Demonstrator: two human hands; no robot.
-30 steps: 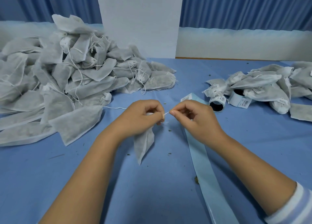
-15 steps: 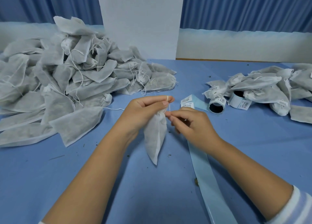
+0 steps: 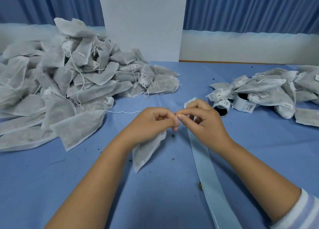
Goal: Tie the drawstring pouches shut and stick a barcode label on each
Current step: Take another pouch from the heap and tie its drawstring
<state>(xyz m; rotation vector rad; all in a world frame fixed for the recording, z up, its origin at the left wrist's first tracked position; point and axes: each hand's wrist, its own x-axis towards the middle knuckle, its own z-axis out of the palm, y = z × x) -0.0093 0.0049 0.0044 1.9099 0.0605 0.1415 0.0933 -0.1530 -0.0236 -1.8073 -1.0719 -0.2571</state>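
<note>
My left hand (image 3: 153, 122) grips the neck of a white drawstring pouch (image 3: 146, 153), whose body hangs down under the wrist and touches the blue table (image 3: 69, 185). My right hand (image 3: 205, 123) pinches the thin white drawstring right beside the left fingertips. The two hands meet at the centre of the table. A pale blue strip of label backing (image 3: 207, 173) runs from under my right hand toward me, with barcode labels (image 3: 189, 102) at its far end.
A big heap of untied pouches (image 3: 69, 84) fills the left of the table. A smaller pile of labelled pouches (image 3: 269, 90) lies at the right, with two label rolls (image 3: 221, 107) in front of it. A white board (image 3: 143, 21) stands behind.
The left hand has lowered and curled over the pouch neck, laying the pouch lower and tilted left. The right hand has risen to meet the left fingertips at the string.
</note>
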